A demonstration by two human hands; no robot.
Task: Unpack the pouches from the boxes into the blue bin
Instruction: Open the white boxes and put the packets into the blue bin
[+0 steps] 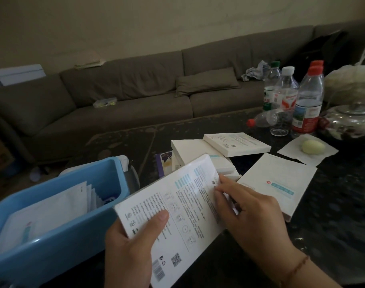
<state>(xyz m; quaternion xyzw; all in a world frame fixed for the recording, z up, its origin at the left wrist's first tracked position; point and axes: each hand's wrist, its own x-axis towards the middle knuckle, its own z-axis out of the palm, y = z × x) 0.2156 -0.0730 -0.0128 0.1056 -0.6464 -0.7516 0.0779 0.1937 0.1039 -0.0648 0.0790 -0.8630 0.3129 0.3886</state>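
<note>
— While the left hand point(129, 244) grips the near end of a flat white box point(173, 217), thumb curled over its printed face, what is the right hand doing?

— The right hand point(248, 213) lies over the box's far right edge, fingers bent, fingertips point(221, 180) pinching at that edge toward one o'clock.

— Where is the box relative to the bin?

— Its left corner overlaps the rim of the blue bin point(59, 244), which sits at nine o'clock from the box. White pouches point(52, 208) already stand inside, leaning against the bin's near side; its far end shows bare blue wall.

— And the other boxes?

— A stack of white boxes point(219, 148) lies at twelve o'clock, just past the held one. Another box point(279, 183) lies flat at three o'clock, touching the right hand's far side.

— Any open room?

— Dark tabletop point(333, 225) shows at four o'clock. Bottles point(291, 98) crowd the far right edge at two o'clock, one lying on its side. A sofa point(135, 90) runs behind the table.
</note>
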